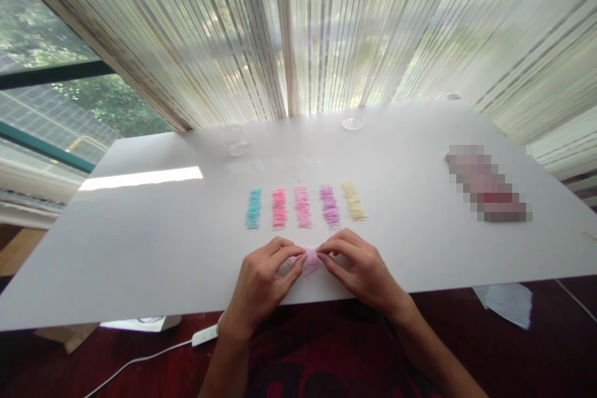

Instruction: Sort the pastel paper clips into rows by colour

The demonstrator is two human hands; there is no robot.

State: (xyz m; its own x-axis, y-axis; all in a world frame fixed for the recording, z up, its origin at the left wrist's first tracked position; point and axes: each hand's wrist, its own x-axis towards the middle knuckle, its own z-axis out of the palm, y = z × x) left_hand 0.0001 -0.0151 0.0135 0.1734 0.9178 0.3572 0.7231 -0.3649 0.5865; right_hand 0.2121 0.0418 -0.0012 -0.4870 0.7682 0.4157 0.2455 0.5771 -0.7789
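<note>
White tabletop [186, 224], L fingers [278, 256] & R fingers [342, 246] pinched shut on pink clump [311, 263], long axis & dir. unclear.

The pile [311, 264], pale pink-lilac and loosely tangled, is at the white table's [186, 255] near side. Beyond it lie five short rows [303, 207] of thin strands (teal, coral, pink, purple, yellow), apart, the yellow slanting slightly.

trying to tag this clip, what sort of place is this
Probably a room in a home, by a window: blinds hang behind the white table, trees show outside, and a power strip lies below the table's near edge.
</note>
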